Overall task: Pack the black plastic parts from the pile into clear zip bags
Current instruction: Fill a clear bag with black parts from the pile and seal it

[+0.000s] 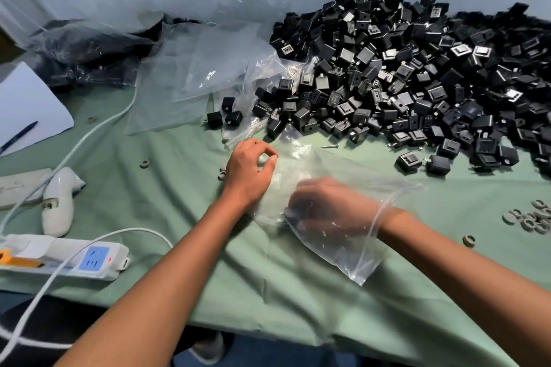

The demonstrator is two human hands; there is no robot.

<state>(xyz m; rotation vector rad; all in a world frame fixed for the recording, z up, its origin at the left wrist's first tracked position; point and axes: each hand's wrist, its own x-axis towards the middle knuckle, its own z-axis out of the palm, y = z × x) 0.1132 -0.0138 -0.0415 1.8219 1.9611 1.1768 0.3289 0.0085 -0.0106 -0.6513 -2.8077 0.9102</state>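
Note:
A large pile of black plastic parts (411,68) covers the right and far side of the green-covered table (179,194). A clear zip bag (351,259) lies in front of me, and my right hand (328,208) is pushed inside it up to the wrist, blurred behind the plastic. My left hand (253,170) pinches the bag's far corner between thumb and fingers. I cannot tell whether the right hand holds anything inside the bag. Several empty clear bags (208,68) lie left of the pile.
Filled bags of black parts (89,50) sit at the far left. A white power strip (74,259) with cables, a white handheld tool (59,199), paper with a pen (18,137) lie at left. Small grey rings (533,217) are at right.

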